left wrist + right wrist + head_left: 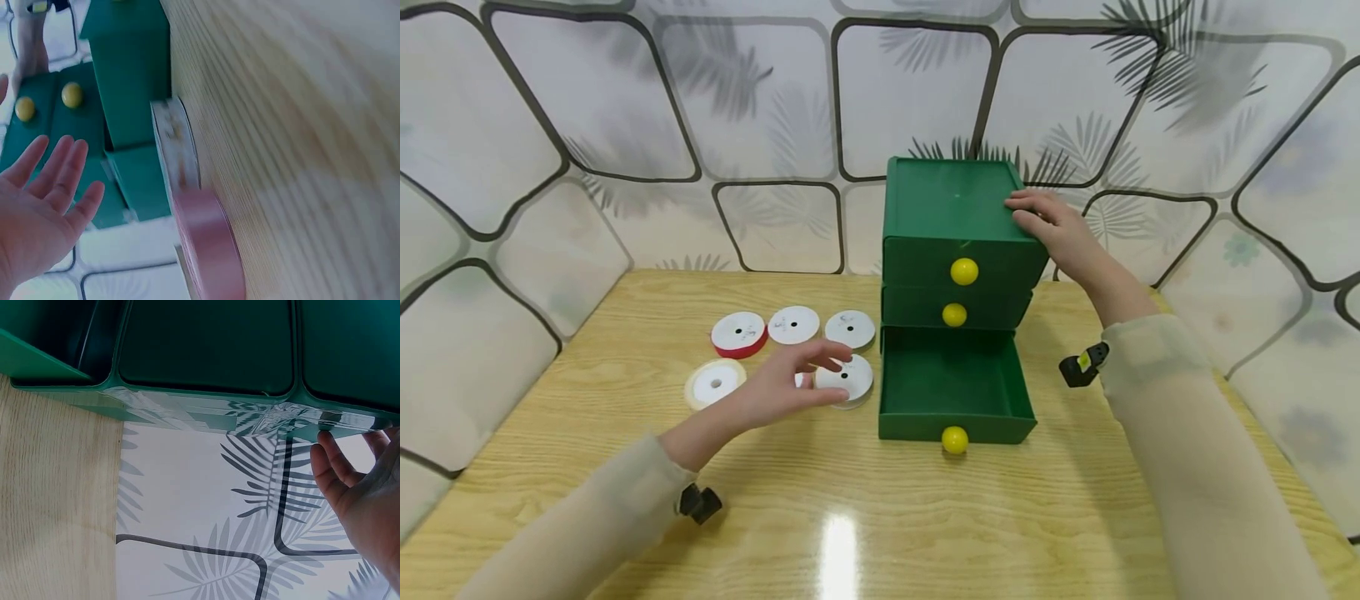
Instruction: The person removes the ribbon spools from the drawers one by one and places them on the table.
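A green three-drawer cabinet [958, 196] with yellow knobs stands on the table, its bottom drawer [951, 383] pulled out and holding nothing. My right hand [1060, 233] rests on the top right edge of the cabinet, fingers over the top. My left hand [786, 379] hovers palm-down, thumb and fingers apart, over a white-faced ribbon spool [853, 379] left of the drawer. In the left wrist view the left hand [47, 194] is above the spools, holding nothing. A pink ribbon spool [209, 244] lies beside the white one and is mostly hidden by that hand in the head view.
Several more ribbon spools lie on the left: a red one [739, 335], two white-faced ones behind, such as one [850, 321] close to the cabinet, and a cream one [715, 383] in front. A patterned cloth [775, 100] rises behind the wooden table [970, 517].
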A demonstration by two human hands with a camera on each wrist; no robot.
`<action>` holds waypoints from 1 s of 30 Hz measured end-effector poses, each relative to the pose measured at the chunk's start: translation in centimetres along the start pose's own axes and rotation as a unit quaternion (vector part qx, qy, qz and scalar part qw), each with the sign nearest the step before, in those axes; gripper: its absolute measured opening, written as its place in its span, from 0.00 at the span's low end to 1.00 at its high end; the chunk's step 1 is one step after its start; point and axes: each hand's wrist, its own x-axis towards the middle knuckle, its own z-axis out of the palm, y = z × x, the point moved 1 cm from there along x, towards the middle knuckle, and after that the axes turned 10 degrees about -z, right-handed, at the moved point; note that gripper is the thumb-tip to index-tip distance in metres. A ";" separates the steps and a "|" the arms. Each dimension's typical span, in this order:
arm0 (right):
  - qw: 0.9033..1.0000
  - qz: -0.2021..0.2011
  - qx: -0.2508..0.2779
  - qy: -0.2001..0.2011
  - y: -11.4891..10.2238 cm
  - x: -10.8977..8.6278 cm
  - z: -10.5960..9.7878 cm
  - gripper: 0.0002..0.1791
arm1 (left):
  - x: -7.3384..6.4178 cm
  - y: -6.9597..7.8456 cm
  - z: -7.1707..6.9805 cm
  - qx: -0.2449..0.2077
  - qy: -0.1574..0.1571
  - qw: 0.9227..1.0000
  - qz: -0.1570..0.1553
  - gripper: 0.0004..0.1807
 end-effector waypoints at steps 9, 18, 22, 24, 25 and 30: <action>1.000 0.003 -0.001 0.001 0.0 0.0 0.0 0.28 | -1.4 2.4 2.4 -0.064 -0.016 0.997 0.038 0.21; 1.000 0.007 0.000 0.004 -0.1 0.0 0.0 0.28 | -2.4 2.9 5.6 -0.081 -0.102 0.991 0.015 0.19; 1.000 0.009 -0.005 0.004 0.0 -0.1 0.0 0.27 | -2.4 2.7 6.7 -0.073 -0.123 0.990 -0.007 0.20; 1.000 0.009 -0.007 0.003 0.0 -0.1 0.0 0.27 | -2.4 2.7 7.3 -0.064 -0.127 0.990 -0.020 0.20; 1.000 0.008 -0.007 0.004 0.1 0.0 0.0 0.27 | -2.3 2.6 7.5 -0.062 -0.128 0.990 -0.025 0.20; 1.000 0.007 -0.008 0.007 0.2 0.0 0.0 0.27 | -2.0 2.3 8.6 -0.056 -0.136 0.988 -0.054 0.21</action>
